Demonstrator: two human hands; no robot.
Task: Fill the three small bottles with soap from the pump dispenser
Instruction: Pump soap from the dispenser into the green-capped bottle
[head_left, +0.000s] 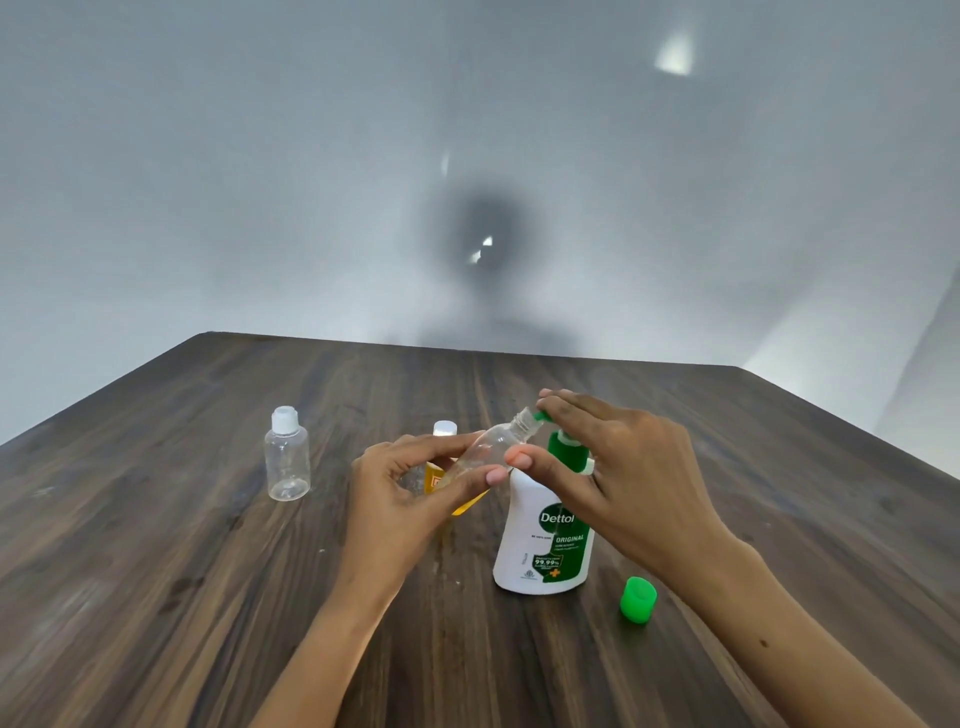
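- The counter (208, 571) carries everything.
- The pump dispenser (545, 535) stands under the right hand (623, 467), whose straight fingers rest on the pump head, clamping nothing.
- The left hand (410, 483) pinches the open small bottle (493, 447), tilted, its mouth at the nozzle: filling is in hand.
- Next, I judge: a steady press, mouth kept under the nozzle.
- Left of that grip stands an empty capped bottle (287, 457); behind it, a yellow-filled bottle (441, 441).
- Right, a green cap (638, 600).

The white pump dispenser (540, 540) carries the only print that reads clearly. "Dettol" stands in white letters on a green badge across its front. Under that, on the green part of the label, is the word "ORIGINAL", and lower down "99.99%" on a dark green patch. The smaller lines around these are too fine to read. The yellow-filled bottle (435, 480) bears a small orange label, unreadable.
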